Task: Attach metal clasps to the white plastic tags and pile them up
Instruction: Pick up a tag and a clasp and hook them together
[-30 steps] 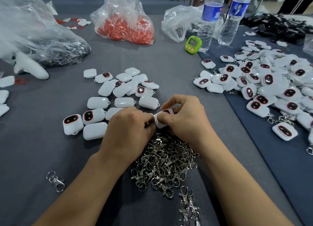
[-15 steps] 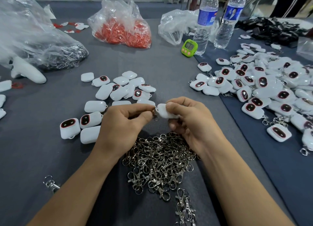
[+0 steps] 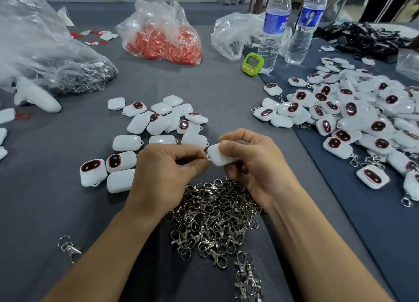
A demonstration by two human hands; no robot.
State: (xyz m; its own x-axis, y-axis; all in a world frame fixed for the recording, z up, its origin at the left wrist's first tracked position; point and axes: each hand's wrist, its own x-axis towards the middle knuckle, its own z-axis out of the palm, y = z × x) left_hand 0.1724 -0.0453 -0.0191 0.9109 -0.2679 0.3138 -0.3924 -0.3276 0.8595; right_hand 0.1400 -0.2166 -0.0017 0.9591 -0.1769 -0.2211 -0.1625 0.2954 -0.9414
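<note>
My right hand [image 3: 251,165] grips a white plastic tag [image 3: 221,156] between thumb and fingers, plain side up. My left hand [image 3: 165,172] pinches a metal clasp [image 3: 206,158] at the tag's left end; most of the clasp is hidden in my fingers. Both hands hover over a heap of loose metal clasps [image 3: 215,220]. Several white tags without clasps [image 3: 158,125] lie just beyond my hands. A large pile of tags with clasps [image 3: 353,118] spreads over the right side on a darker blue cloth.
A stray clasp [image 3: 68,248] lies near left. At the back stand a bag of red parts [image 3: 163,36], a bag of metal pieces [image 3: 74,75], a clear bag [image 3: 235,36], two water bottles [image 3: 273,29], a green timer [image 3: 252,63]. A white handle-shaped object [image 3: 36,96] lies at the left.
Both hands lifted slightly off the clasp heap and moved a little apart. The tag turned in my right hand from dark face showing to plain side up.
</note>
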